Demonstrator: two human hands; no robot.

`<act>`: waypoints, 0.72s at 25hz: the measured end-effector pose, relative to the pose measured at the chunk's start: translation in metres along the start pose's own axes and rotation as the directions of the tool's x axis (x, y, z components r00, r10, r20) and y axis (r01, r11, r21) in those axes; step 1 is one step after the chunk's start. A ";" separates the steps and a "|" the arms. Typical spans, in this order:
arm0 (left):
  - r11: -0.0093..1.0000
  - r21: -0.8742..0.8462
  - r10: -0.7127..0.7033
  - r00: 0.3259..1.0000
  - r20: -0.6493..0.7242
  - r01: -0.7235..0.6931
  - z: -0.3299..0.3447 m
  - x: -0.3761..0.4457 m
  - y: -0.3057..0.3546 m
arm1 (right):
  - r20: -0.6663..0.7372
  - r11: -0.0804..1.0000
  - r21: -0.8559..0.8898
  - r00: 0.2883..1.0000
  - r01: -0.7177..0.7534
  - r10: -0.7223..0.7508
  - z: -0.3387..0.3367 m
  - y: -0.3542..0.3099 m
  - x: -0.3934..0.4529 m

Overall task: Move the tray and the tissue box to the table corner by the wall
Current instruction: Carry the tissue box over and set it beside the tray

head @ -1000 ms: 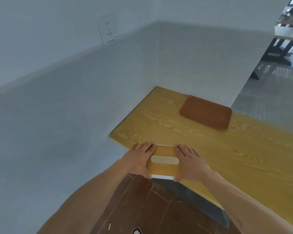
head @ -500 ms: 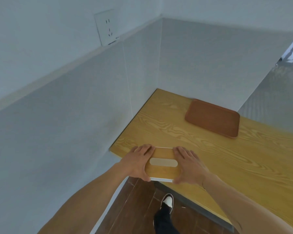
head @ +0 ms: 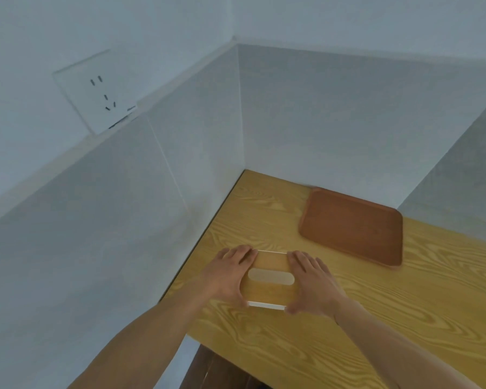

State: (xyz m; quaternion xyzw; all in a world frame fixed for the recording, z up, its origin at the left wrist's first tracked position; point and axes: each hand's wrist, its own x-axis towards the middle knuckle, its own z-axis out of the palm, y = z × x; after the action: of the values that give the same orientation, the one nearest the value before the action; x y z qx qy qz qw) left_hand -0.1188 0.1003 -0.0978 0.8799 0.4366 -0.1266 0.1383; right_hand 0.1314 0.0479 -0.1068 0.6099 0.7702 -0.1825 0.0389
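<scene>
The tissue box (head: 270, 289) has a wooden top with a pale oval slot and white sides. It sits over the yellow wooden table (head: 376, 318), near the left wall. My left hand (head: 227, 273) grips its left end and my right hand (head: 310, 284) grips its right end. A brown wooden tray (head: 354, 227) lies flat farther back to the right, against the rear wall, with nothing on it. Whether the box rests on the table or is held just above it cannot be told.
White walls meet at the table's far left corner (head: 244, 171). A wall socket (head: 98, 92) sits high on the left wall. The table's front edge (head: 222, 352) runs below my forearms, with dark floor beneath it.
Both hands have carried the tissue box from the table's front corner inward along the left wall, toward the far corner. The tray has stayed where it was.
</scene>
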 end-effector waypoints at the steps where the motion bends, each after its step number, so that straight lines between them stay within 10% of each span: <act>1: 1.000 -0.004 0.000 1.000 0.001 0.000 -0.004 0.008 -0.003 | -0.003 1.000 -0.003 1.000 -0.003 0.003 -0.003 0.004 0.008; 18: 0.996 0.042 0.066 0.987 0.150 -0.073 -0.039 0.117 -0.109 | 0.028 0.985 0.066 0.987 -0.161 0.159 -0.017 -0.010 0.140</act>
State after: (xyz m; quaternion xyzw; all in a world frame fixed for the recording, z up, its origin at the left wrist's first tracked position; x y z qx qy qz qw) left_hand -0.1340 0.2638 -0.1160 0.8858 0.3910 -0.1969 0.1537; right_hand 0.0888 0.1811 -0.1281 0.6687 0.7115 -0.2120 0.0413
